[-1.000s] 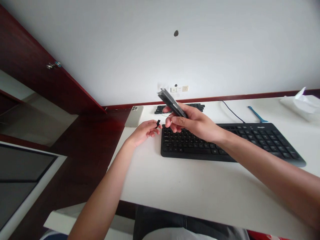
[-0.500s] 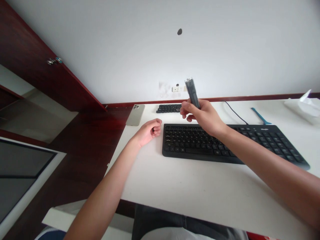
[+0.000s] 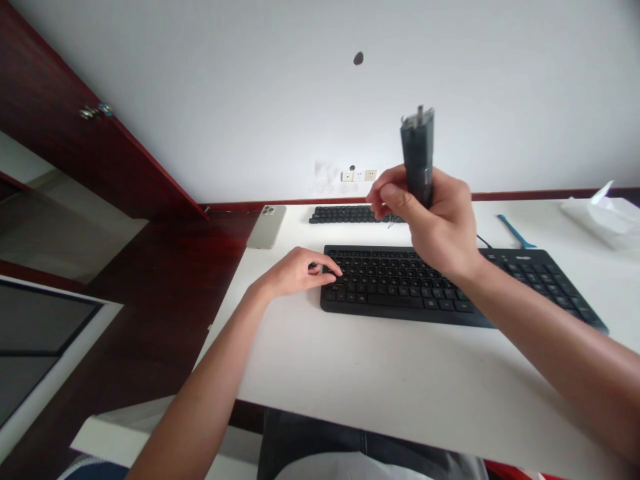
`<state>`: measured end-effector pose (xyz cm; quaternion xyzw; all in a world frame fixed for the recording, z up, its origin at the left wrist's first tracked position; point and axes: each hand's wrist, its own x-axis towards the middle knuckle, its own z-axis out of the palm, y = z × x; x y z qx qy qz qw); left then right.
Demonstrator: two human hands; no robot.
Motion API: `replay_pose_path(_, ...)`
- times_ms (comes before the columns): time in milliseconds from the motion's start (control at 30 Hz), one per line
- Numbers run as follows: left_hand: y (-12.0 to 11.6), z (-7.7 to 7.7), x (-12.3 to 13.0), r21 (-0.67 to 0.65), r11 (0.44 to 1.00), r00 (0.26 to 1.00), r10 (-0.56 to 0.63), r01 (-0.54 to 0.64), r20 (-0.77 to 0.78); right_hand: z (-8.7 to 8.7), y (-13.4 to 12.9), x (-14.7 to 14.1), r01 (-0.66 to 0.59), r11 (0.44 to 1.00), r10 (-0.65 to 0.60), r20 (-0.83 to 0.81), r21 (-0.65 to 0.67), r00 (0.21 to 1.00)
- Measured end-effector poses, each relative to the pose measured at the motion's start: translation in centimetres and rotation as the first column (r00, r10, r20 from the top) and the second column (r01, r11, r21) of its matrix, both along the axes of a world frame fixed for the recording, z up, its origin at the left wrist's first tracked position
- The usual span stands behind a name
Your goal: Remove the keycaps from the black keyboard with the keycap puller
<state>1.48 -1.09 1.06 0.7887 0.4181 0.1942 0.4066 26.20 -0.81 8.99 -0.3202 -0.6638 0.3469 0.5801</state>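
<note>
A black keyboard (image 3: 395,300) lies on the white desk, its keycaps off in the upper rows, where square sockets show. My left hand (image 3: 303,270) is at its left end, thumb and index finger over the lower-left keys; a small dark thing shows within the curled fingers. My right hand (image 3: 435,213) is raised above the keyboard, wrapped round a dark tool (image 3: 418,150) that points up, with metal at its top. A thin wire piece (image 3: 394,221) hangs below its fingertips. Behind the keyboard, rows of loose black keycaps (image 3: 340,214) lie near the wall.
A phone (image 3: 267,227) lies at the desk's back left. A blue tool (image 3: 515,231) rests behind the keyboard, with a white tissue pack (image 3: 603,217) farther right. The desk's left edge borders a dark red floor (image 3: 165,300).
My left hand has moved from beside the keyboard onto its left end, its thumb and index finger extended. My right hand has risen and shifted right with the dark tool, now more upright.
</note>
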Motion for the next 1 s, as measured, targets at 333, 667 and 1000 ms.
replay_pose_path(333,-0.7,-0.2,0.5,-0.062,0.993,0.995,-0.097,0.096,-0.022,1.2,-1.0,0.3,0.040,0.999,-0.039,-0.065,0.021,0.997)
replay_pose_path(667,0.1,0.3,-0.7,0.000,0.999,0.992,0.032,-0.032,-0.123,0.7,-0.4,0.7,-0.060,0.967,0.122,0.243,-0.246,0.962)
replay_pose_path(1000,0.1,0.4,-0.6,0.005,1.000,0.994,0.016,-0.016,-0.110,-1.1,0.9,1.1,-0.290,0.900,0.432,0.594,-0.324,0.679)
